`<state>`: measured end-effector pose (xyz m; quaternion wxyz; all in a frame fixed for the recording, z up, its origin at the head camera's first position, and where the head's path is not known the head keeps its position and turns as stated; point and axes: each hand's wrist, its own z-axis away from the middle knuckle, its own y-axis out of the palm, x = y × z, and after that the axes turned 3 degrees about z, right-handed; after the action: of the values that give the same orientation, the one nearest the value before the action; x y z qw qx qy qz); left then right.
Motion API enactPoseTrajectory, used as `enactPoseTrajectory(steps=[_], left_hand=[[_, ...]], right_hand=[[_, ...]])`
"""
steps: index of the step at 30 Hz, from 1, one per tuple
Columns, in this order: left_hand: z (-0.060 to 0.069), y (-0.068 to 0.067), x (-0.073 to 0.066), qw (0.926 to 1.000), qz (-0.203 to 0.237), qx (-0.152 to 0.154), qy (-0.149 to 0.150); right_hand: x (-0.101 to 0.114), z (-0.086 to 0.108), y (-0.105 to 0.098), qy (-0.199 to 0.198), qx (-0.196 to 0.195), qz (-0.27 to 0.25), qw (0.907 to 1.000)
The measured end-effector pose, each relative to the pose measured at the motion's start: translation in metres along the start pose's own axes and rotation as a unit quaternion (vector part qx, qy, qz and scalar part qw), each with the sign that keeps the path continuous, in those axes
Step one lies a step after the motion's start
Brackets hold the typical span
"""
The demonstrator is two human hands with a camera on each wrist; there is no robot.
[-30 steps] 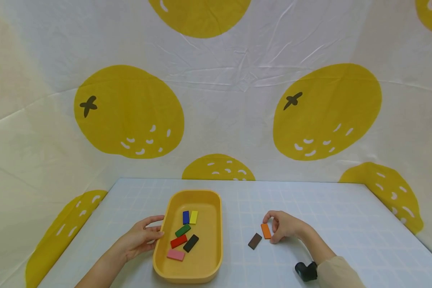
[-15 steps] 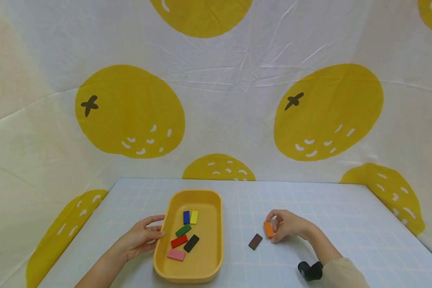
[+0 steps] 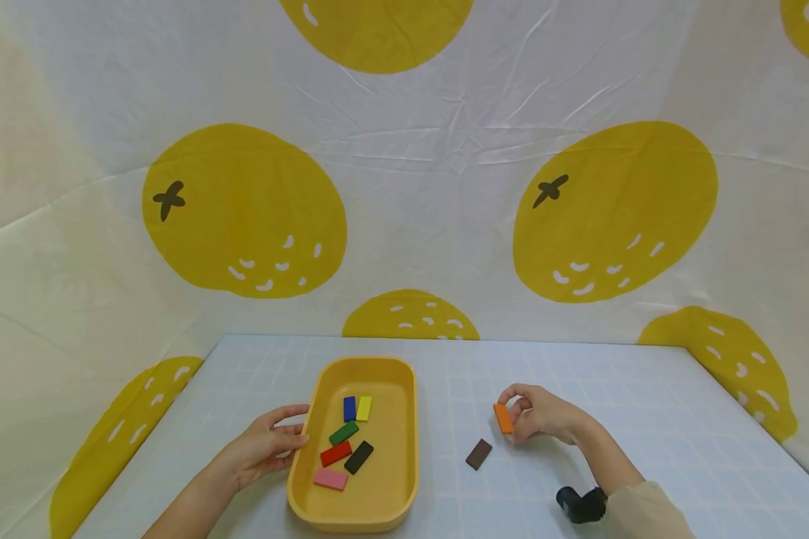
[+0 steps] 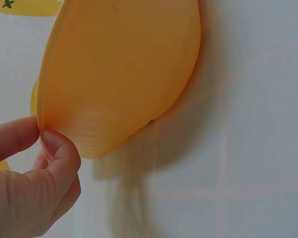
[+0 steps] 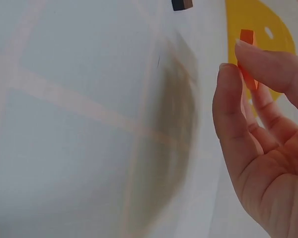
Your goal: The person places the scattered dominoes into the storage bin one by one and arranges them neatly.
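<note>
My left hand [image 3: 263, 448] pinches the left rim of a yellow tray [image 3: 410, 449]; the left wrist view shows thumb and fingers on either side of the rim. Inside the tray lie a blue block [image 3: 349, 409], a yellow block [image 3: 363, 409], a green block [image 3: 344, 433], a red block [image 3: 336, 454], a black block [image 3: 359, 457] and a pink block [image 3: 330, 479]. Between thumb and fingertips, my right hand [image 3: 542, 418] holds an orange block [image 5: 247, 35] above the table. A dark brown block [image 3: 479, 454] lies on the table, left of and nearer than that hand.
A pale gridded table [image 3: 580, 374] carries everything. Behind it hangs a white cloth [image 3: 431, 224] printed with big yellow fruit. A black device [image 3: 581, 504] sits at my right wrist, beside a beige sleeve [image 3: 647, 512].
My right hand has taken the orange block off the table, lifting it and moving slightly away from me. The left hand and the tray stay in place.
</note>
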<state>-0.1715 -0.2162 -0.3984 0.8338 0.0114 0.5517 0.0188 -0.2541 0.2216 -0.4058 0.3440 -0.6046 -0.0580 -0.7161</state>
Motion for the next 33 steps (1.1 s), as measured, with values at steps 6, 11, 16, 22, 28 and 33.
enactPoseTrajectory(steps=[6, 11, 16, 22, 28, 33], left_hand=[[0.0, 0.001, -0.001, 1.0, -0.002, -0.004, -0.002], [0.001, 0.001, -0.001, 1.0, -0.003, -0.003, -0.002], [0.0, 0.001, -0.002, 1.0, -0.006, 0.0, -0.002], [0.001, -0.001, -0.004, 0.9998, -0.007, 0.016, -0.008], [0.001, 0.001, -0.003, 1.0, -0.006, -0.001, -0.002], [0.001, 0.003, -0.003, 0.9999, -0.006, -0.014, -0.005]], right_hand=[[0.003, -0.002, -0.001, 0.004, 0.001, -0.004, 1.0], [0.008, -0.003, -0.002, 0.006, -0.006, 0.006, 0.9999], [0.012, -0.005, -0.001, 0.007, -0.012, 0.014, 0.9998], [0.017, -0.011, 0.0, -0.001, -0.01, 0.018, 0.9998], [0.025, -0.018, 0.001, -0.012, -0.025, 0.023, 0.9994], [0.033, -0.025, 0.004, -0.016, -0.033, 0.004, 0.9993]])
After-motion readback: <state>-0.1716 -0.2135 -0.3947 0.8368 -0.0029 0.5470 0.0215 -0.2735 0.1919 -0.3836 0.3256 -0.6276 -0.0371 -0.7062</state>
